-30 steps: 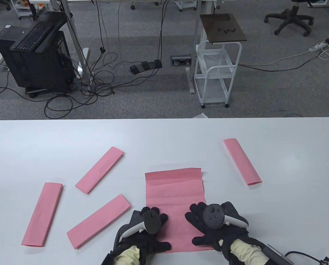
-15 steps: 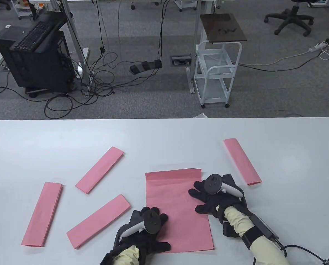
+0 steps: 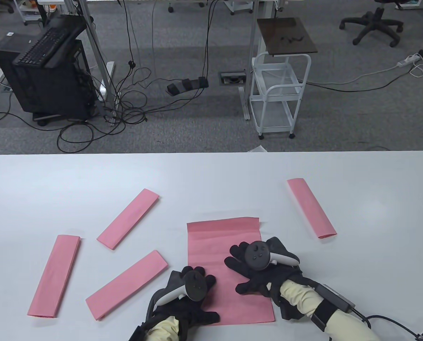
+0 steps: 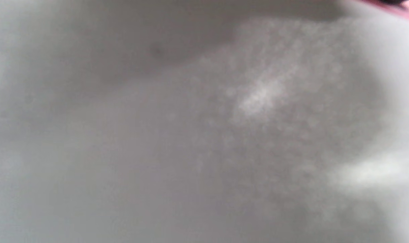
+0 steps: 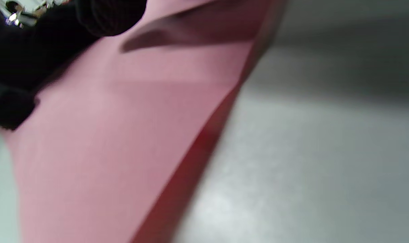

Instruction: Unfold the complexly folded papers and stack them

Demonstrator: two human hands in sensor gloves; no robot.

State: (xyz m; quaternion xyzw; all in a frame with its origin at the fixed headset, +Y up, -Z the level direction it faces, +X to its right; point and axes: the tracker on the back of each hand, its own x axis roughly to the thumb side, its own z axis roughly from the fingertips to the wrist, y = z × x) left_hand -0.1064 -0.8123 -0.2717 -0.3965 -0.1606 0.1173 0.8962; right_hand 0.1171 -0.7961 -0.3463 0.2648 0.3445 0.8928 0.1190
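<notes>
An unfolded pink sheet lies flat near the front middle of the white table. My left hand rests flat on the sheet's near left corner, fingers spread. My right hand lies flat on the sheet's right half, fingers spread. The right wrist view shows the sheet close up, its edge slightly lifted, with gloved fingers on it. Several folded pink strips lie around: one far left, two left of centre, one at the right. The left wrist view shows only blurred table.
The table's far edge runs across the middle of the table view. Beyond it are a white cart, a computer tower with a keyboard, floor cables and an office chair. A cable trails from my right wrist.
My right hand slid up the sheet's right side toward its far edge, then came back down and leftward onto the sheet's middle right. The far crease flattened. My left hand stayed still.
</notes>
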